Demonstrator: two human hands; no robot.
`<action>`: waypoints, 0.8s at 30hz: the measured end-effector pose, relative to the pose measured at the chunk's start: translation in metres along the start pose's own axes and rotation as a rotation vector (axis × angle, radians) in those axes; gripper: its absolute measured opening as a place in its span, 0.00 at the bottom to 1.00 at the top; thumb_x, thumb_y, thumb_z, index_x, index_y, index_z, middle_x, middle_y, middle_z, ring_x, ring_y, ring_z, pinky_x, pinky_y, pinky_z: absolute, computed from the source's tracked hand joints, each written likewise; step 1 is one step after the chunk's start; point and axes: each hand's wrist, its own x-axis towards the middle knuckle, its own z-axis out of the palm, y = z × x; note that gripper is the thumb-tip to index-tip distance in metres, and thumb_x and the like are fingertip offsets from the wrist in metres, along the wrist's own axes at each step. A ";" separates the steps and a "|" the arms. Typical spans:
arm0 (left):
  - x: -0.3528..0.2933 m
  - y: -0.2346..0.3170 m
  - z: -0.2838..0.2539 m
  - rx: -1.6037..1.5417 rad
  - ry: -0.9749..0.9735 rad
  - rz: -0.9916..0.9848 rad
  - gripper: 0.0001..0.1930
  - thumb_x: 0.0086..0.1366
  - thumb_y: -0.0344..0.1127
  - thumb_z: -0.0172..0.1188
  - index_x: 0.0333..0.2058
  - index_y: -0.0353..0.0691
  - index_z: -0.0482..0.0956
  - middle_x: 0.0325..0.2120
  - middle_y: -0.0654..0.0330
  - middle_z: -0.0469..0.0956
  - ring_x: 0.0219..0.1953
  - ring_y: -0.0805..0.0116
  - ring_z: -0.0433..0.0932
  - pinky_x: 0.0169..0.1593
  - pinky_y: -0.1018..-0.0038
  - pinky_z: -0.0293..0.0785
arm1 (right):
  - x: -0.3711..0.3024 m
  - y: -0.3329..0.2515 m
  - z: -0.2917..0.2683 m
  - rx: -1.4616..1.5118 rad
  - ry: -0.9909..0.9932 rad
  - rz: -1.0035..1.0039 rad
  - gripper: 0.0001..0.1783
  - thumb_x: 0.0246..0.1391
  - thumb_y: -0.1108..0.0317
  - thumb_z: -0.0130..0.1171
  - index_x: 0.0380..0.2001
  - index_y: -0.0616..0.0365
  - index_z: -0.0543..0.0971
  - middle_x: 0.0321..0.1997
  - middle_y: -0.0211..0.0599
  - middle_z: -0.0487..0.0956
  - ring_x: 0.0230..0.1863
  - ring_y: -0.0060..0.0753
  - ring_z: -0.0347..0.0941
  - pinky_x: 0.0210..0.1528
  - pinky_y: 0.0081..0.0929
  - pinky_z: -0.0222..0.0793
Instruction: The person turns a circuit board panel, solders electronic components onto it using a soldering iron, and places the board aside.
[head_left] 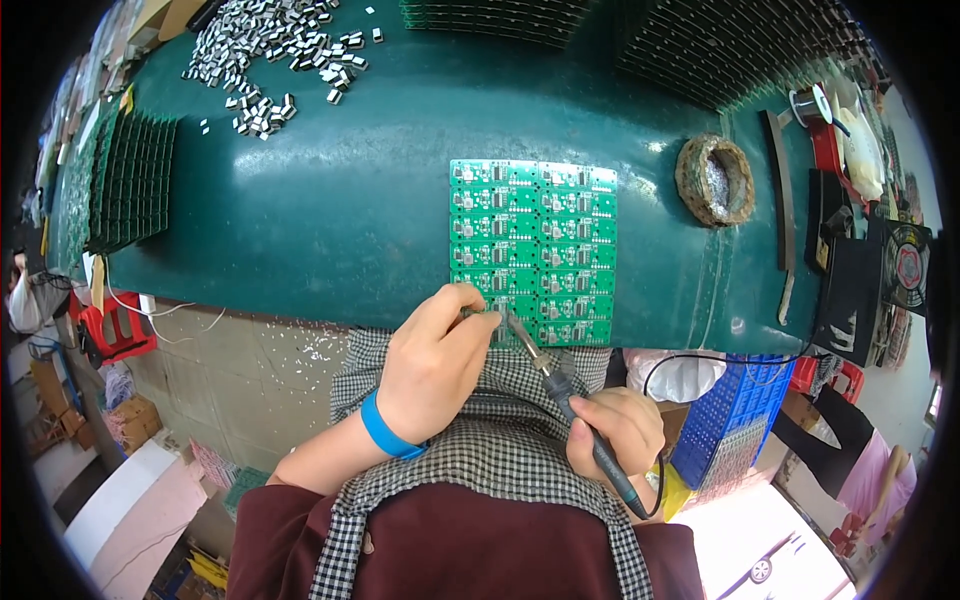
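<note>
A panel of green circuit boards (494,229), set in two columns, lies flat near the front edge of the green work table. My right hand (618,432) is closed round the handle of a soldering iron (557,385). The iron's metal tip points up and left, down to the lower part of the panel. Over the panel's lower left boards, my left hand (432,345) has its fingers pinched together. What they hold, if anything, is mostly hidden; a small dark and silvery bit shows by the fingertips. A blue band circles my left wrist.
Many small silvery metal parts (262,45) are heaped at the far left. Stacked green boards (130,180) stand at the left edge, with more racks (740,50) at the back. A round brown-rimmed dish (716,180) sits at right. The iron's black cable (655,480) loops beside my right hand.
</note>
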 end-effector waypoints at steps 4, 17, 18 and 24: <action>-0.001 0.000 -0.002 0.110 -0.050 0.041 0.09 0.49 0.18 0.63 0.31 0.34 0.81 0.27 0.60 0.72 0.23 0.69 0.71 0.25 0.75 0.67 | -0.004 -0.003 -0.001 0.005 -0.011 -0.003 0.09 0.39 0.75 0.62 0.29 0.62 0.80 0.20 0.34 0.75 0.18 0.30 0.73 0.19 0.22 0.69; -0.016 0.001 0.000 -0.054 0.001 -0.017 0.11 0.49 0.18 0.62 0.32 0.35 0.75 0.32 0.57 0.74 0.26 0.66 0.73 0.27 0.75 0.70 | -0.014 -0.006 -0.004 -0.017 0.021 -0.017 0.08 0.39 0.76 0.61 0.28 0.62 0.80 0.19 0.33 0.75 0.17 0.30 0.73 0.18 0.22 0.68; -0.016 0.001 0.001 -0.043 0.001 -0.015 0.11 0.49 0.17 0.62 0.32 0.35 0.75 0.32 0.57 0.74 0.27 0.65 0.74 0.28 0.74 0.71 | -0.014 -0.006 -0.003 -0.017 0.022 -0.017 0.08 0.39 0.76 0.61 0.28 0.62 0.80 0.19 0.33 0.75 0.17 0.30 0.73 0.18 0.22 0.68; -0.017 0.002 0.002 -0.025 -0.023 0.019 0.10 0.50 0.17 0.61 0.32 0.34 0.76 0.31 0.56 0.73 0.27 0.64 0.74 0.28 0.73 0.71 | -0.016 -0.009 -0.002 -0.013 0.015 -0.015 0.09 0.38 0.75 0.62 0.28 0.61 0.80 0.20 0.33 0.75 0.17 0.30 0.73 0.19 0.22 0.68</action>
